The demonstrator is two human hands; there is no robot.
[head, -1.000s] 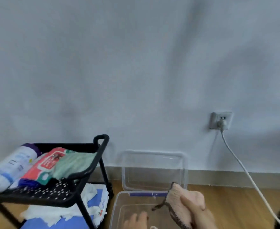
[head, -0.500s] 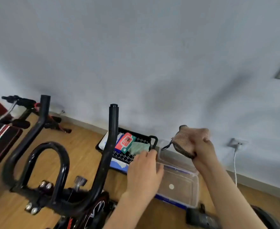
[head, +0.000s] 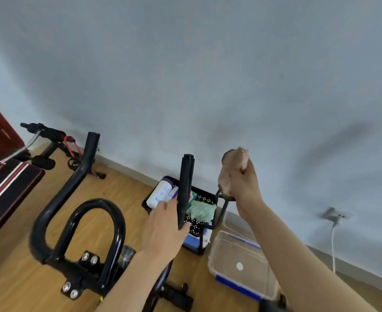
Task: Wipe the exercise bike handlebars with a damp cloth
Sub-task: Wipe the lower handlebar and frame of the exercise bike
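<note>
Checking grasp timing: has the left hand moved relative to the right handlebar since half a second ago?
Yes. The left hand has closed in on the right handlebar and now grips it.

Wooden floor carries the lot: a clear plastic tub beside a black wire cart, the cart holding a white bottle and what looks like a green cloth.
</note>
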